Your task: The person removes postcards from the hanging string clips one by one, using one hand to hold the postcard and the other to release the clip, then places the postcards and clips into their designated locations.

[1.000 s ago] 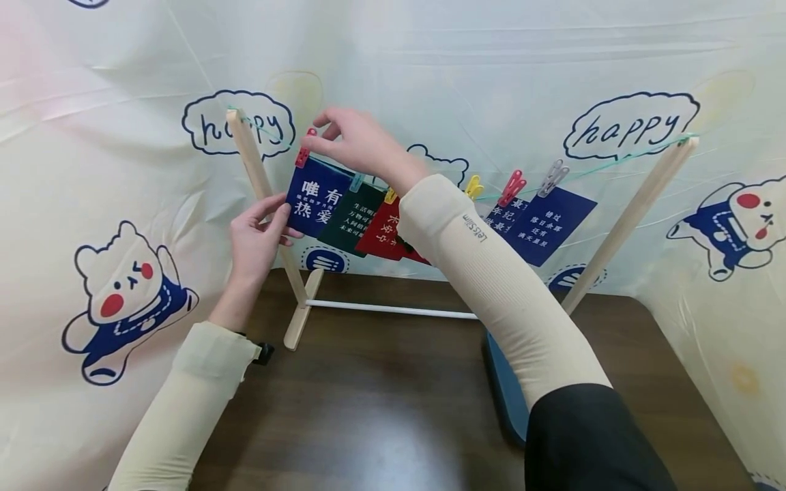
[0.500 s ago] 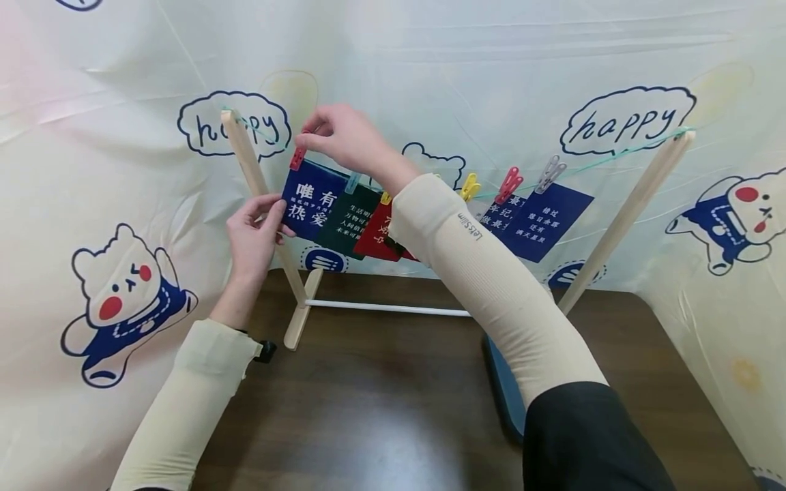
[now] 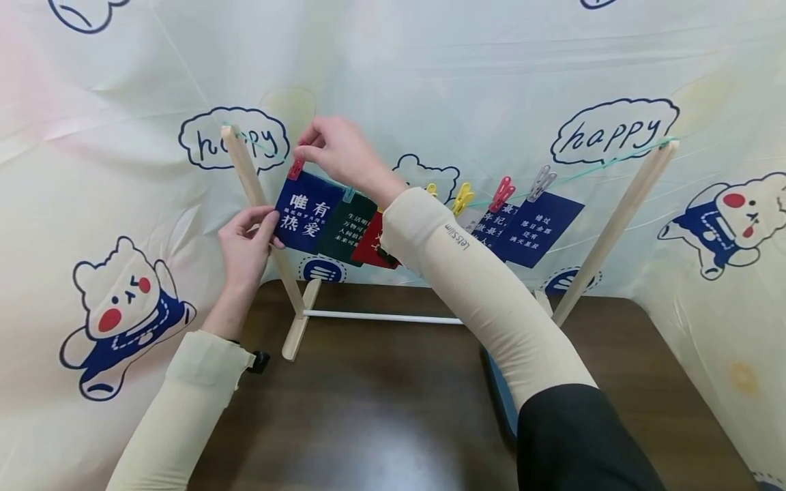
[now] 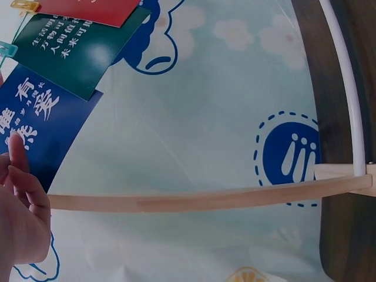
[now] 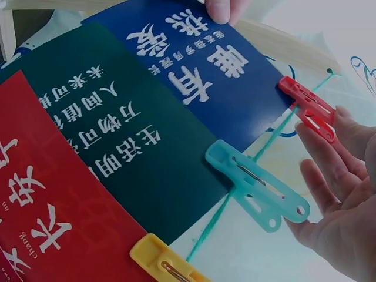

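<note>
The right hand [image 3: 340, 153] pinches the handles of a small, glossy red plastic clothespin [image 5: 308, 106] between thumb and fingers. The peg's mouth sits at the upper corner of a smooth, square-cornered navy blue card [image 3: 310, 213] printed with white Chinese characters. The left hand [image 3: 245, 242] grips that card's outer edge, thumb laid flat on its face. The card is at the left end of a thin, twisted turquoise cord [image 5: 273, 141], tilted and overlapping a dark green card [image 5: 117, 123], which hangs from a translucent turquoise plastic clothespin [image 5: 276, 191]. Next comes a bright red card [image 5: 53, 194] under a yellow plastic clothespin [image 5: 154, 252]; the cards beyond are partly hidden by the right arm's ribbed cream sleeve [image 3: 491, 293]. Farther right, a grey plastic clothespin [image 3: 542, 183] holds another navy card [image 3: 540, 228].

The cord runs between two flat, pale wooden posts, the left post [image 3: 245, 167] and the right post [image 3: 620, 225]. A slim, round white rod [image 3: 381, 317] spans their base above the dark wood-grained worktop [image 3: 344, 382]. Behind hangs a creased, thin sheet [image 3: 460, 68] printed with cartoon bears.
</note>
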Tool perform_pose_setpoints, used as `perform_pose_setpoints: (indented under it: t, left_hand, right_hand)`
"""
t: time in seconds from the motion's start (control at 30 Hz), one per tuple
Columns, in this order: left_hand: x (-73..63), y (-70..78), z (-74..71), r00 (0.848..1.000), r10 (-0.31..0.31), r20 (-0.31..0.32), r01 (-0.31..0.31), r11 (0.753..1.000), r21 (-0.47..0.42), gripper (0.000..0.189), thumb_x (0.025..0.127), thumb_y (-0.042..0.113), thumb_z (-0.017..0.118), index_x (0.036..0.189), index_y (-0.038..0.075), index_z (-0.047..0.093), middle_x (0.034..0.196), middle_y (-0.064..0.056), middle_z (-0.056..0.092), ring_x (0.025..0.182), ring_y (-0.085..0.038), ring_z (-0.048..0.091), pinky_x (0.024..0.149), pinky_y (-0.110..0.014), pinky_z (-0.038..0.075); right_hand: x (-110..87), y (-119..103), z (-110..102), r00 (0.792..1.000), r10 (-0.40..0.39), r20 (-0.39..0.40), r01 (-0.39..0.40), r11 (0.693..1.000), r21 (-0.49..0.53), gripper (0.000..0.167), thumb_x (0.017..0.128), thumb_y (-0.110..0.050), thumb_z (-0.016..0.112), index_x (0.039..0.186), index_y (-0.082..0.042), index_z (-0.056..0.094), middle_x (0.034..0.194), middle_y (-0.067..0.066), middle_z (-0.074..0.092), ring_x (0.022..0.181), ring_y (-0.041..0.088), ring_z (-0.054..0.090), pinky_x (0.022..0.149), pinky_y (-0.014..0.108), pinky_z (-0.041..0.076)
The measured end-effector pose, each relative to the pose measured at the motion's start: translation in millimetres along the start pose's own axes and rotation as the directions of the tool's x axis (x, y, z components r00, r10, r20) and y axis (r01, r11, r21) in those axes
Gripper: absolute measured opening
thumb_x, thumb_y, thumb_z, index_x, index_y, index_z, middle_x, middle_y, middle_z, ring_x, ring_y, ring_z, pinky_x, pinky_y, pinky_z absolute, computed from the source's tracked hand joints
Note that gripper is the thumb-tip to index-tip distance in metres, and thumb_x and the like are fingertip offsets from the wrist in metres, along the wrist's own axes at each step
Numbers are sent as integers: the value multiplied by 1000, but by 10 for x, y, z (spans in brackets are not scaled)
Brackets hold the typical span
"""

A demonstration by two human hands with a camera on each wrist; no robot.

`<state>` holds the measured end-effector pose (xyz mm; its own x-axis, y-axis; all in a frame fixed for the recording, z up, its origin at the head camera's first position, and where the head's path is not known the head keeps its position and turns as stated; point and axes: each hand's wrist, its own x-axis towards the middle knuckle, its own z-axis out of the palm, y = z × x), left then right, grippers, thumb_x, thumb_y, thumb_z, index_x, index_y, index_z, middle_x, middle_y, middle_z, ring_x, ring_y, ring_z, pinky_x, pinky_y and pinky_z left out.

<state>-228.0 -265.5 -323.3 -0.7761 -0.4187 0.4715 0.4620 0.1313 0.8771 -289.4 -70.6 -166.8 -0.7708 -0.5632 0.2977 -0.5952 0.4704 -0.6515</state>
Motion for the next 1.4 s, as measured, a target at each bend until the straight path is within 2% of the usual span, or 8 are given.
perform_pose_setpoints:
  t: [0.33, 0.5, 0.73, 0.87, 1.1, 1.3, 1.4]
  left_hand:
    - [-38, -17, -72, 998, 27, -50, -29, 999, -45, 17, 95, 10, 77, 106, -3, 77, 93, -4, 74, 46, -9, 57, 45, -17, 49]
    - [-62, 5, -107, 995, 58, -84, -65, 994, -86, 17, 93, 8, 78, 103, -6, 76, 87, -2, 76, 43, -8, 55, 40, -18, 45]
    - [-103, 63, -171, 982, 27, -185, -57, 986, -158, 15, 90, 6, 82, 101, -3, 78, 84, -5, 76, 39, -9, 46, 37, -18, 36]
    - [-169, 101, -191, 976, 40, -215, -76, 984, -161, 16, 89, 6, 82, 100, -4, 77, 85, -7, 76, 41, -11, 44, 39, -18, 35]
    - [-319, 222, -193, 977, 55, -205, -92, 980, -175, 18, 90, 8, 82, 100, -5, 76, 85, -10, 74, 39, -13, 42, 39, -18, 35]
    - [-455, 333, -157, 988, 64, -144, -92, 976, -198, 14, 92, 5, 78, 100, -5, 73, 84, -11, 69, 38, -14, 41, 38, -18, 34]
    - [-541, 375, -107, 994, 40, -100, -61, 975, -215, 13, 92, 3, 77, 100, -5, 72, 82, -10, 68, 38, -14, 41, 37, -19, 32]
  right_hand:
    - [-17, 34, 8, 995, -38, -92, 39, 999, 5, 21, 105, -25, 64, 120, -11, 68, 117, 0, 71, 108, 10, 60, 91, 17, 47]
    - [-33, 21, -27, 987, -88, -135, 87, 996, -11, 21, 105, -24, 64, 120, -10, 68, 117, 0, 70, 107, 10, 60, 90, 16, 45]
    - [-92, 7, -74, 972, -144, -188, 142, 990, -22, 22, 104, -24, 65, 120, -9, 69, 117, 0, 69, 112, 9, 56, 94, 14, 40]
    - [-165, -10, -100, 968, -145, -203, 139, 989, -43, 24, 104, -26, 66, 122, -11, 69, 117, -2, 69, 116, 7, 52, 95, 13, 37]
    - [-357, -9, -153, 964, -192, -182, 162, 972, -169, 30, 104, -33, 64, 125, -13, 68, 114, -5, 73, 114, 8, 49, 91, 14, 36]
    - [-555, 64, -212, 962, -208, -177, 169, 962, -212, 30, 102, -36, 68, 123, -14, 71, 110, -5, 75, 105, 9, 47, 85, 18, 36]
    - [-675, 131, -253, 957, -225, -182, 186, 960, -209, 29, 102, -34, 70, 121, -13, 72, 109, -3, 76, 102, 11, 46, 85, 21, 35]
